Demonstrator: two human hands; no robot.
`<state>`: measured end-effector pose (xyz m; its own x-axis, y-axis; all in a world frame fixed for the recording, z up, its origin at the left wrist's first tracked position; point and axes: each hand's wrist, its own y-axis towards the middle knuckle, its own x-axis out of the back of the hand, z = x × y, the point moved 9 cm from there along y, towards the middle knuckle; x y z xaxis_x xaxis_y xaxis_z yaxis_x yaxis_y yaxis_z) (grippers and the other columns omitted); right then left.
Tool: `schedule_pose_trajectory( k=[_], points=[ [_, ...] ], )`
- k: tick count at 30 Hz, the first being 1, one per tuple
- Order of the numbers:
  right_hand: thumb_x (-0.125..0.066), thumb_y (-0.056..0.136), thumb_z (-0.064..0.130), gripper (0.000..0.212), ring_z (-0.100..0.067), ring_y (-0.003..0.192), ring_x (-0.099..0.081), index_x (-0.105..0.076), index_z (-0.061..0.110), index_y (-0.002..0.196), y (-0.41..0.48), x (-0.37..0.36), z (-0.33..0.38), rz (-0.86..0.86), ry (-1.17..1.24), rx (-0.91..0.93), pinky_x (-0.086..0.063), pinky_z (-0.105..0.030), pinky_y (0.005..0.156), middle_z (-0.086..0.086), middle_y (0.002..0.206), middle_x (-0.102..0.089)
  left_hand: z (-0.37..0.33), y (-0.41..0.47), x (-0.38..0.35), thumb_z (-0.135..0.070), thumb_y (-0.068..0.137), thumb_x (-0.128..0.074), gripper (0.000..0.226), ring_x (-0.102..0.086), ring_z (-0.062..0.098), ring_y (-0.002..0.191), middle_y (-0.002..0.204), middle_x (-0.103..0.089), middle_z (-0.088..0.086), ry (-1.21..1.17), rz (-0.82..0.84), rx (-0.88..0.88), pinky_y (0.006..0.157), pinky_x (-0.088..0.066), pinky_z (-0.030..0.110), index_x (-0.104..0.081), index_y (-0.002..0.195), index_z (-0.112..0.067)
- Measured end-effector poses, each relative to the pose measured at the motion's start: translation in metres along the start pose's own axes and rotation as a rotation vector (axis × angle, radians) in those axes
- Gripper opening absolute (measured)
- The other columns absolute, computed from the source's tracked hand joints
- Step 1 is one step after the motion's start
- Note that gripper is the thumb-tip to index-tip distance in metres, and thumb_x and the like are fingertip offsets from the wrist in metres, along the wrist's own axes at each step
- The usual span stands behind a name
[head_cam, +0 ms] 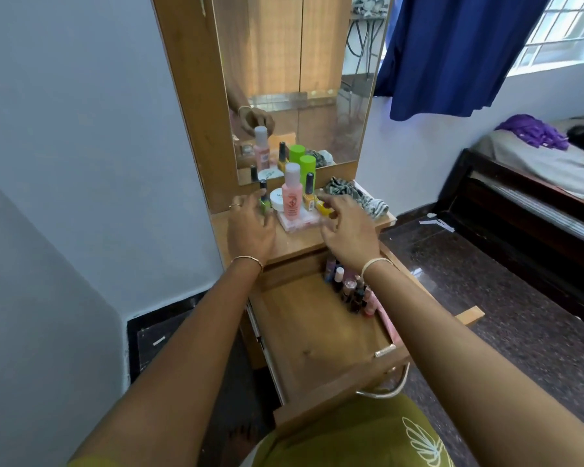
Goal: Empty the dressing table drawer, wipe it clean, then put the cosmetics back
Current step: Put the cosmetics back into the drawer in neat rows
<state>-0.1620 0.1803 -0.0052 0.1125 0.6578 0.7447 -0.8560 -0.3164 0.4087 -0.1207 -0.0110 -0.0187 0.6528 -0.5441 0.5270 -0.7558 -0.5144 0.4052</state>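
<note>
The wooden drawer (pixel 317 335) is pulled out, with several small nail polish bottles (pixel 349 288) standing at its far right side. On the dressing table top (pixel 294 246) stand a pink bottle (pixel 291 197), a green-capped bottle (pixel 307 165), a white jar (pixel 277 198), a yellow nail polish (pixel 309 195) and a pink flat case (pixel 300 222). My left hand (pixel 250 230) reaches with spread fingers to a green nail polish (pixel 264 203) and touches it. My right hand (pixel 349 230) pinches a tilted yellow nail polish bottle (pixel 321 207) with curled fingers.
A striped cloth (pixel 358 197) lies at the right of the table top. The mirror (pixel 300 79) rises behind the cosmetics. A bed (pixel 536 183) stands to the right across a dark floor, and a blue curtain (pixel 452 52) hangs by the window.
</note>
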Motion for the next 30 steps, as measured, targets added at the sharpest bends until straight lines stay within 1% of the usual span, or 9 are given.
schedule_pose_trajectory(
  k=[4,7,10,13,17,22,25,28,30],
  points=[
    [-0.061,0.084,0.016,0.067,-0.024,0.112,-0.053,-0.035,0.022,0.145,0.03,-0.014,0.023,0.017,-0.04,0.039,-0.05,-0.041,0.083,-0.005,0.128,-0.047,0.015,0.031,0.0,-0.009,0.088,-0.056,0.044,-0.058,0.022,0.101,0.127,-0.048,0.007,0.012,0.044,0.022,0.091,-0.048,0.029,-0.055,0.13,-0.023],
    [-0.064,0.085,0.021,0.077,-0.027,0.109,-0.055,-0.023,0.022,0.151,0.043,-0.025,0.029,-0.011,-0.043,0.05,-0.052,-0.045,0.079,-0.007,0.132,-0.043,0.017,0.048,-0.007,-0.007,0.09,-0.055,0.047,-0.055,0.024,0.112,0.134,-0.049,0.008,0.031,0.087,-0.009,0.098,-0.047,0.033,-0.052,0.133,-0.023],
    [-0.065,0.085,0.018,0.082,-0.027,0.107,-0.054,-0.018,0.024,0.152,0.049,-0.032,0.032,-0.069,-0.027,0.071,-0.052,-0.04,0.08,-0.01,0.132,-0.042,0.014,0.06,-0.02,-0.005,0.09,-0.055,0.05,-0.052,0.025,0.118,0.134,-0.052,0.008,0.088,0.147,-0.076,0.099,-0.045,0.035,-0.05,0.136,-0.023],
    [-0.061,0.09,0.021,0.075,-0.024,0.101,-0.055,-0.02,0.026,0.152,0.05,-0.033,0.039,-0.15,-0.041,0.11,-0.052,-0.037,0.075,-0.011,0.133,-0.042,0.015,0.067,-0.033,-0.006,0.09,-0.057,0.045,-0.054,0.025,0.115,0.129,-0.058,0.008,0.09,0.202,-0.113,0.097,-0.046,0.035,-0.053,0.133,-0.02],
    [-0.059,0.09,0.021,0.062,-0.026,0.104,-0.055,-0.034,0.022,0.146,0.052,-0.04,0.043,-0.174,-0.131,0.155,-0.053,-0.037,0.076,-0.013,0.131,-0.045,0.018,0.073,-0.038,-0.008,0.086,-0.064,0.039,-0.061,0.025,0.107,0.118,-0.066,0.007,0.059,0.2,-0.112,0.093,-0.05,0.038,-0.061,0.123,-0.02],
    [-0.06,0.089,0.016,0.052,-0.026,0.097,-0.056,-0.042,0.02,0.137,0.052,-0.043,0.045,-0.181,-0.09,0.172,-0.05,-0.038,0.072,-0.012,0.122,-0.051,0.026,0.074,-0.039,-0.005,0.084,-0.065,0.033,-0.064,0.03,0.099,0.107,-0.068,0.009,0.052,0.206,-0.056,0.083,-0.053,0.045,-0.048,0.11,-0.016],
    [-0.055,0.092,0.014,0.049,-0.027,0.09,-0.057,-0.037,0.022,0.136,0.049,-0.043,0.047,-0.151,-0.026,0.188,-0.047,-0.036,0.067,-0.01,0.112,-0.055,0.027,0.071,-0.033,-0.002,0.085,-0.062,0.03,-0.065,0.028,0.095,0.101,-0.069,0.006,0.048,0.168,-0.055,0.081,-0.053,0.044,-0.047,0.107,-0.015],
    [-0.056,0.091,0.012,0.051,-0.026,0.085,-0.057,-0.027,0.029,0.13,0.046,-0.038,0.045,-0.145,0.032,0.184,-0.045,-0.034,0.066,-0.009,0.105,-0.058,0.028,0.064,-0.026,0.0,0.086,-0.061,0.026,-0.065,0.021,0.093,0.098,-0.068,0.001,-0.004,0.142,-0.041,0.083,-0.053,0.037,-0.049,0.106,-0.012],
    [-0.057,0.089,0.01,0.053,-0.024,0.082,-0.055,-0.027,0.031,0.127,0.041,-0.028,0.043,-0.169,0.085,0.157,-0.043,-0.032,0.065,-0.008,0.103,-0.058,0.027,0.058,-0.019,0.002,0.085,-0.061,0.027,-0.064,0.017,0.092,0.094,-0.065,-0.003,-0.087,0.123,-0.022,0.084,-0.051,0.032,-0.05,0.105,-0.012]
  ],
)
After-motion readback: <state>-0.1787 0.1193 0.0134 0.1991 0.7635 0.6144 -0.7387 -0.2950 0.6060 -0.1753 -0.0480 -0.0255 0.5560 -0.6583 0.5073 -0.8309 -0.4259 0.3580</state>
